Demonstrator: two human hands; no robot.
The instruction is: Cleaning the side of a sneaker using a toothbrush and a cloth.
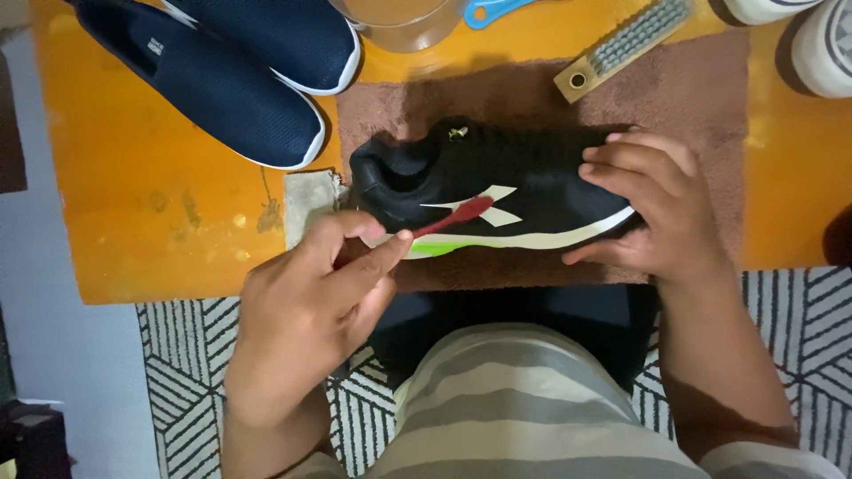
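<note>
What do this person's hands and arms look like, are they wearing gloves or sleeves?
No gloves: the left hand and right hand are bare, with bare forearms. No rings, watch or bands show. Short sleeves in grey and cream stripes, matching the shirt, appear only at the bottom corners.

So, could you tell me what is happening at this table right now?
A person is working on a black sneaker that lies on its side on a brown towel. The left hand holds a red toothbrush with its head against the shoe's side, and the right hand grips the toe end. A pair of navy slip-on shoes and a wooden scrub brush lie farther back on the orange table.
</note>
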